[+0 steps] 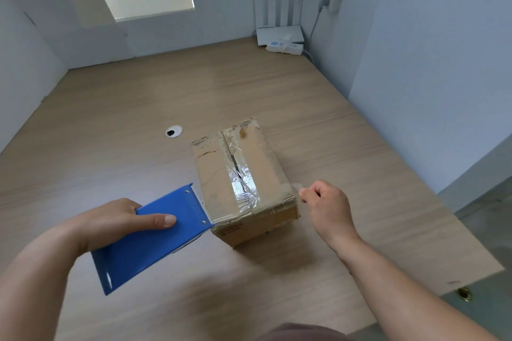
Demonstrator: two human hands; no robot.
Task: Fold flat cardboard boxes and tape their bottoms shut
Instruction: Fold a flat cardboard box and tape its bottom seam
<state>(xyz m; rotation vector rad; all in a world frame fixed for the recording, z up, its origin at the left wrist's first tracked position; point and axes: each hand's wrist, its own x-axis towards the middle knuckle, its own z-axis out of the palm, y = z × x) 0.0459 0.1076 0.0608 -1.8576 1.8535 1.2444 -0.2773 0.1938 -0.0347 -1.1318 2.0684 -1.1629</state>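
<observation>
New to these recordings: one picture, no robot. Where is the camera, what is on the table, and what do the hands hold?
No machine here: a person works with bare hands, and the one picture comes from a camera on their head, looking down. A box stands on the table, the seam on top covered with clear tape. The left hand grips a blue tape dispenser, its front edge at the box's near corner. The right hand hovers beside the box, fingers curled as if pinching; whether it holds tape is too faint to tell. A router sits in the far corner.
</observation>
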